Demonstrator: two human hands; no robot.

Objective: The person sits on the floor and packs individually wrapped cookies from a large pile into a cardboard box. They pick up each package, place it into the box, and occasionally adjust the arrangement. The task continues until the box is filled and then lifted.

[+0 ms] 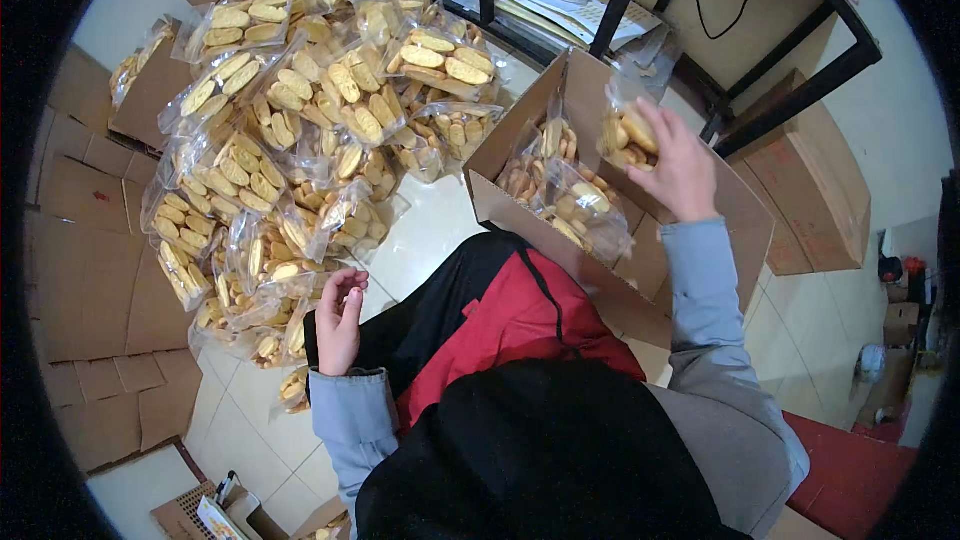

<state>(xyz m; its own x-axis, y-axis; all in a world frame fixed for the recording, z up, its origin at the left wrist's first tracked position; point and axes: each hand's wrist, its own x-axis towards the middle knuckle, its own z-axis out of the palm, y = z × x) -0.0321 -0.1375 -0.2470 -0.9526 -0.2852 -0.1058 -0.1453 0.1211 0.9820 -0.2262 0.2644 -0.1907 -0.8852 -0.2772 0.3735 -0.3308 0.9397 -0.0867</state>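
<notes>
Clear biscuit bag [625,135] gripped by right hand [680,165] over cardboard box [600,240]; left hand [340,320] loosely curled, empty.

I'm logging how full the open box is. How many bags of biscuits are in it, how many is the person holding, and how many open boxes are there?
Bags of biscuits lying in the open cardboard box: 2
Bag of biscuits held over the box by the right hand: 1
Open cardboard boxes: 1
Total: 4

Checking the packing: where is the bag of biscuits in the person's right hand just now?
In the head view, right of centre: the bag of biscuits is held by the right hand over the open cardboard box, above bags already inside.
</notes>
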